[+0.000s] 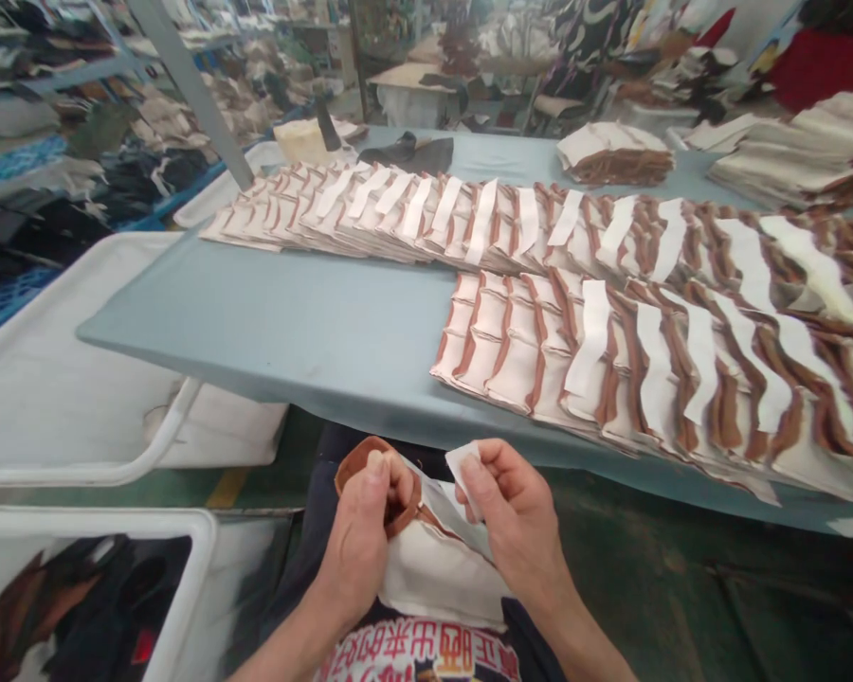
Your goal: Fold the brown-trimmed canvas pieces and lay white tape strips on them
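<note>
In the lower middle, my left hand is closed, thumb on top, gripping the brown edge of a sewn cream-and-brown fabric piece. The brown part curls round my fingers, while the cream part hangs over my lap between the two hands. To the right, my right hand pinches the end of a white strip between thumb and fingers. A pale strip also runs along the upper side of the fabric piece; I cannot tell whether it is the same strip.
Overlapping rows of cream-and-brown pieces, many topped with white strips, cover much of the blue-grey table. Folded stacks stand at the back. A white bin with dark cloth is at lower left. A grey post rises behind.
</note>
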Demonstrator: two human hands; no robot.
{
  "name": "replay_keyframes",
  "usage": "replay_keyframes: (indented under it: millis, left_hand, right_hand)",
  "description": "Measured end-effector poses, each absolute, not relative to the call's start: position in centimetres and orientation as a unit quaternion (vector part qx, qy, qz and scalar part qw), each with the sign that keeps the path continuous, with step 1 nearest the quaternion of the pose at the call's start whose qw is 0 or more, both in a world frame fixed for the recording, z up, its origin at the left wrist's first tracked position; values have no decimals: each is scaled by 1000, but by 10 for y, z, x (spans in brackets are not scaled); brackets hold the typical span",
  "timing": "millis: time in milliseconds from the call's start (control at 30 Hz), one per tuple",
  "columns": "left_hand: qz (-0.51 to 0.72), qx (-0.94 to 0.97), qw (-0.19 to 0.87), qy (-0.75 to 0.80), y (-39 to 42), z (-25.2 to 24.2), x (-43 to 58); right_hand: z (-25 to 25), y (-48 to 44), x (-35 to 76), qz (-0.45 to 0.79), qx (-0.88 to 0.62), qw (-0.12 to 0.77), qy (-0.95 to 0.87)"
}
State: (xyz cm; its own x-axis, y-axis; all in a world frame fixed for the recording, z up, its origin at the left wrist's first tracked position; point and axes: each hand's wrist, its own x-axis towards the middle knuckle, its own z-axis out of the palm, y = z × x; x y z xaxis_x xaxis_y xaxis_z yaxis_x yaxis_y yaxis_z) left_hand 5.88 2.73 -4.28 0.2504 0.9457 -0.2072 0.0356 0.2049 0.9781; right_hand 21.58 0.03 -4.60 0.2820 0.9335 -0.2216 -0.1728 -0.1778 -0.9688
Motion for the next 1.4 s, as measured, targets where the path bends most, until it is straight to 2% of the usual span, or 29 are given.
replay_keyframes:
  millis: [200, 400, 633, 700, 800, 967, 1100, 1233, 1400]
  left_hand:
    - [281, 614, 576, 461, 26, -38, 45]
    - [212, 721, 449, 483, 29, -28, 31]
    - [166, 781, 373, 473, 36, -24, 15]
    - [186, 747, 400, 497, 38, -27, 15]
    - [234, 626, 521, 531, 40, -34, 19]
    - [240, 546, 649, 471, 43, -34, 24]
    - [239, 567, 679, 400, 51, -24, 27]
    - [234, 564, 696, 378, 59, -17, 34]
    - [247, 528, 712, 392, 59, -20, 40]
  right_hand:
    - [-69, -13, 205, 558, -576, 493, -338]
    - [-74, -17, 201, 618, -555, 465, -307]
    - [-77, -19, 193, 636, -557, 447, -293]
    - [-78, -21, 190, 639, -556, 442, -296]
    - [-79, -23, 188, 627, -571, 438, -300]
    - [-69, -21, 204, 585, -601, 439, -321]
    - [-37, -16, 224, 535, -616, 428, -389]
    - [1, -14, 231, 461, -636, 381, -487]
    - [8, -12, 221, 413, -663, 339, -525]
